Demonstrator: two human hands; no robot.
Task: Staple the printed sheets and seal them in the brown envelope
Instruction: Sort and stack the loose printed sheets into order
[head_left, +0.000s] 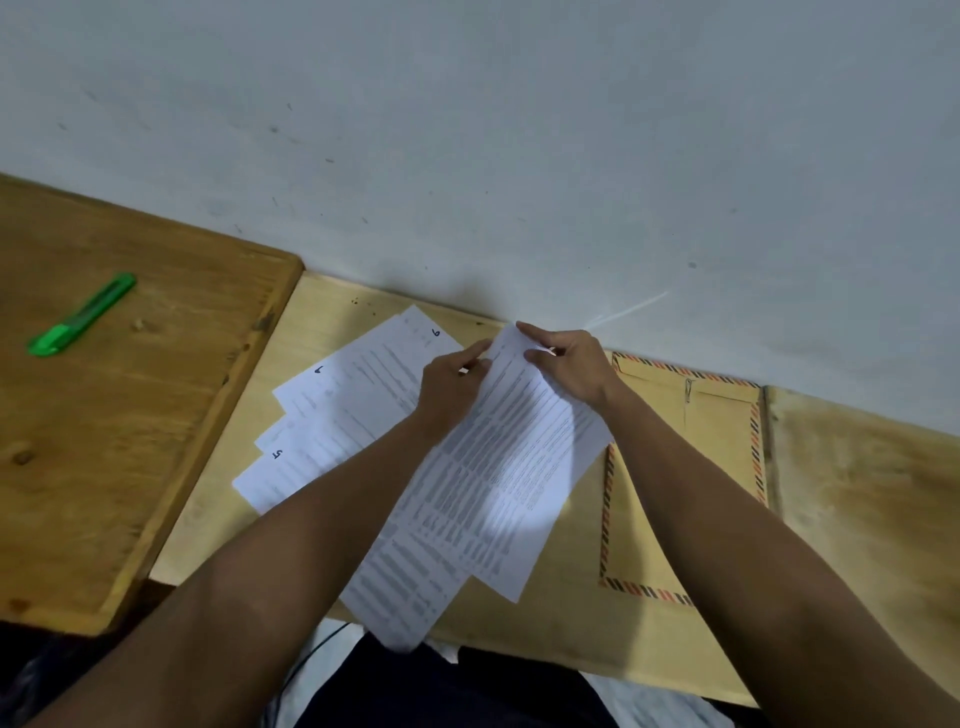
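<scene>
**Both hands hold sheets at the far edge**

Nearest, a dark lap (441, 691) sits under the table (571, 623), whose near edge runs from lower left up to the right. The held sheets (483, 493) overhang that edge at their lowest corner and slant up toward the wall. They are fanned, at least two layers showing, their edges not squared.

To the right the envelope (717, 441) lies flat with a striped border, partly under the right forearm and touching the sheets' right edge. Its far edge lies just short of the wall. Beyond its right side the tabletop is bare.

To the left more sheets (332, 415), hand-numbered, lie spread in a staggered pile, partly under the left forearm.

Farther up, the left hand (449, 387) pinches the top left edge of the held sheets, fingers curled. The right hand (569, 364) pinches the top corner, thumb under, close to the wall (467, 130).

Far left, on a darker board (130, 415) butted against the table, a green cutter (80, 315) lies well apart.
</scene>
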